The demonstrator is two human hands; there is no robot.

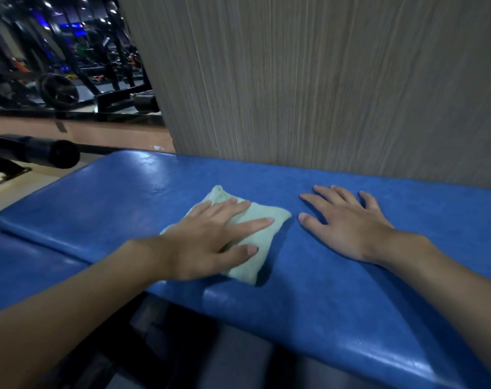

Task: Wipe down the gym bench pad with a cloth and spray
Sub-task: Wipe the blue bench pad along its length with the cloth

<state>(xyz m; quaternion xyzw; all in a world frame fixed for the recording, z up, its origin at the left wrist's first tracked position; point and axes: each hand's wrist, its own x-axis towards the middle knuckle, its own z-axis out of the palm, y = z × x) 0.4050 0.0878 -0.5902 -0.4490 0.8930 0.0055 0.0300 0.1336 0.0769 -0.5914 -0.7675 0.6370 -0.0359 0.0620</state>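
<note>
A blue padded gym bench pad (120, 192) runs across the view from left to lower right. On its middle lies a folded pale green cloth (266, 220). My left hand (207, 240) presses flat on the cloth with straight fingers spread over it. My right hand (345, 223) rests flat on the bare pad to the right of the cloth, fingers spread, holding nothing. No spray bottle is in view.
A grey wood-grain wall panel (323, 80) stands right behind the pad. A second blue pad section (19, 270) adjoins at the left. A black padded roller bar (50, 153) sticks out at the left. A mirror (56, 51) at the upper left reflects gym machines and weight plates.
</note>
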